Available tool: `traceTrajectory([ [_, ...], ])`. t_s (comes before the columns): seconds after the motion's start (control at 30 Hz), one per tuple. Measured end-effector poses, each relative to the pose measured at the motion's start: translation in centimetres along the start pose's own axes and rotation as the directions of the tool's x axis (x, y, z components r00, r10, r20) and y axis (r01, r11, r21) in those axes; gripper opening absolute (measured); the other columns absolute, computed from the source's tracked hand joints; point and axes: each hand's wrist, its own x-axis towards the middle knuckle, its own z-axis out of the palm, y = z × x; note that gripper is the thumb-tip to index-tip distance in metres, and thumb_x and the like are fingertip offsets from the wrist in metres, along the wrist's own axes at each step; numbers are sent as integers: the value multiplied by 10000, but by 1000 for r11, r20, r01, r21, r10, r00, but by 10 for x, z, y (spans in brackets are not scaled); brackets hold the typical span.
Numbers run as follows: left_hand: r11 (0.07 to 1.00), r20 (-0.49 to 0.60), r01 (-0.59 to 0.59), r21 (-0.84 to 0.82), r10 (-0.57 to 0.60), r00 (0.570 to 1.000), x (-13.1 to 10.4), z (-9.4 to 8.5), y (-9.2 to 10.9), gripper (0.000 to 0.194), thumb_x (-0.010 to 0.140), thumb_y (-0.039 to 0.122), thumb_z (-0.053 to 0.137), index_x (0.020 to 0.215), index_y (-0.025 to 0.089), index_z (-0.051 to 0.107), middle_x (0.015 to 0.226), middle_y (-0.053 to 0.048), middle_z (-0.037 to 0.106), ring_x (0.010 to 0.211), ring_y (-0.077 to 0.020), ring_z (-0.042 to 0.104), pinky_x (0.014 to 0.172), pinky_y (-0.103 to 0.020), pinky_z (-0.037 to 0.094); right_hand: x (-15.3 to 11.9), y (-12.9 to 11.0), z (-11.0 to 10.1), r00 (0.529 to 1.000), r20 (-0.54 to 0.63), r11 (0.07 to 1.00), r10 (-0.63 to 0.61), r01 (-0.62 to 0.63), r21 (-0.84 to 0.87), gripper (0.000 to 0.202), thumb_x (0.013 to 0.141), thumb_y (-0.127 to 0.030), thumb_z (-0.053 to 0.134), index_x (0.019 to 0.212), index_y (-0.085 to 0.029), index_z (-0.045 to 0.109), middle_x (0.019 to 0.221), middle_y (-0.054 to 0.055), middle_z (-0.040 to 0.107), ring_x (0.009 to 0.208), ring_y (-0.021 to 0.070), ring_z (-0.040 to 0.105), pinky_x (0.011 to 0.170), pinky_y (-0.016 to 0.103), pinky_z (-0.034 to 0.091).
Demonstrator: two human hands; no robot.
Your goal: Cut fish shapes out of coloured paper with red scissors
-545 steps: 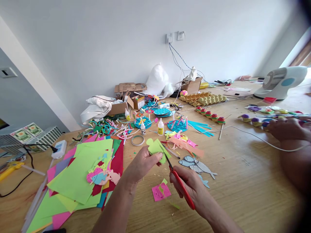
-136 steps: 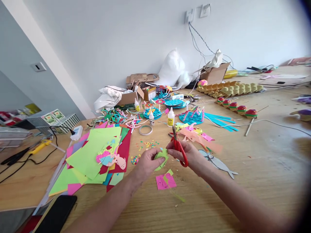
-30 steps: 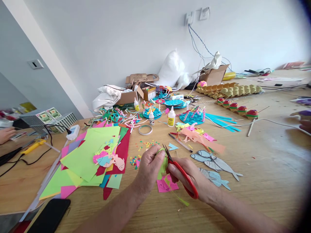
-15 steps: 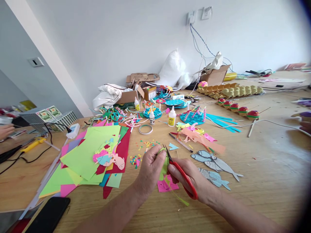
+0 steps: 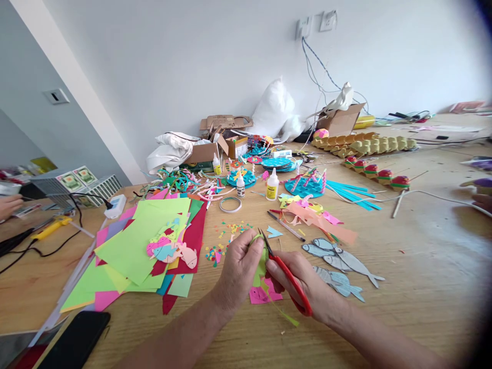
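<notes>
My left hand (image 5: 243, 259) pinches a piece of lime-green paper (image 5: 260, 271), and a thin strip trails from it toward the table. In my right hand (image 5: 298, 277) is a pair of red-handled scissors (image 5: 290, 279), its dark blades pointing up at the paper's upper edge beside my left fingertips. Part of the green paper is hidden behind my fingers. Under my hands lies pink paper (image 5: 265, 293) with drawn lines. Grey-blue paper fish (image 5: 355, 264) lie just right of my right hand.
Coloured paper sheets (image 5: 130, 241) with small paper fish are stacked at left. Glue bottles (image 5: 272, 185), a pen (image 5: 288, 225) and paper scraps (image 5: 319, 220) lie beyond my hands. A black phone (image 5: 77, 341) is at lower left. Other people's hands show at the far left (image 5: 9, 206) and right edges.
Almost nothing differs. My hands, the scissors and the green paper hold nearly the same position.
</notes>
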Motion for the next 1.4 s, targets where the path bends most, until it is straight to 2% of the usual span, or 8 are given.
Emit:
traceTrajectory([
  [0.27,1000,0,-14,10,14,1000,0,0,-1,270,854,286,400,619,212,289,612,50,284,595,-117,271,573,-247,264,0,2,2,1000,-9,999,28,-27,33,567,809,-709,317,579,-197,401,488,-30,394,443,105,364,424,226,265],
  [0.87,999,-17,10,50,-9,1000,1,-1,5,302,831,333,431,599,209,284,606,47,281,595,-120,265,577,-243,258,-1,5,3,999,10,988,46,-47,149,553,793,-699,382,582,-191,427,483,-24,433,432,100,395,416,214,293],
  [1.2,999,27,39,-15,-38,999,1,-4,8,293,818,338,448,596,203,312,603,49,302,585,-110,276,572,-237,281,-1,5,0,999,28,986,39,-43,162,563,801,-696,382,579,-183,449,469,-26,445,417,94,399,407,209,283],
  [1.4,987,99,135,-88,-127,987,4,-11,11,307,794,370,494,590,196,344,565,62,299,527,-88,263,507,-225,252,-2,3,-2,999,52,990,18,-25,139,592,811,-714,321,599,-180,460,477,-23,448,422,92,397,405,206,282],
])
